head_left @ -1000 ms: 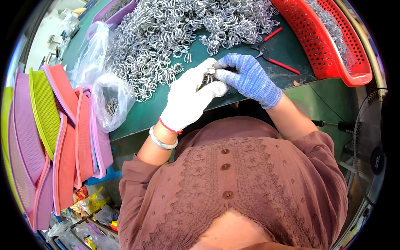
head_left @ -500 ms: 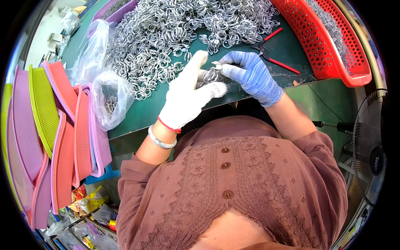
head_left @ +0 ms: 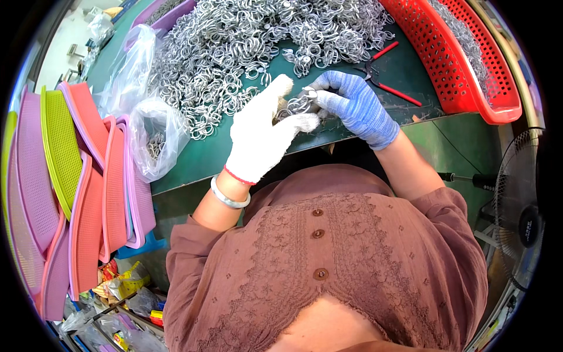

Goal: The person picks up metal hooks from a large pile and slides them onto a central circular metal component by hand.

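In a white knitted glove, my left hand [head_left: 258, 132] curls around a small bunch of grey metal rings [head_left: 299, 105]. My right hand [head_left: 355, 108], gloved in blue, pinches a ring at the right side of that bunch between thumb and forefinger. Both hands are close together above the near edge of the green table [head_left: 205, 158]. Just beyond them spreads a large heap of similar metal rings [head_left: 223, 53]. Pliers with red handles [head_left: 399, 94] lie open on the table to the right of my right hand.
A red perforated basket [head_left: 431, 58] with metal pieces stands at the right. On the left are a clear plastic bag [head_left: 155, 141] holding some pieces and a stack of coloured plastic baskets [head_left: 88, 217]. A fan [head_left: 519, 217] stands at far right; a purple basket [head_left: 176, 17] sits at the back.
My left hand has turned slightly and its fingers have closed in a little around the rings. The right hand has shifted only slightly, still pinching at the bunch.
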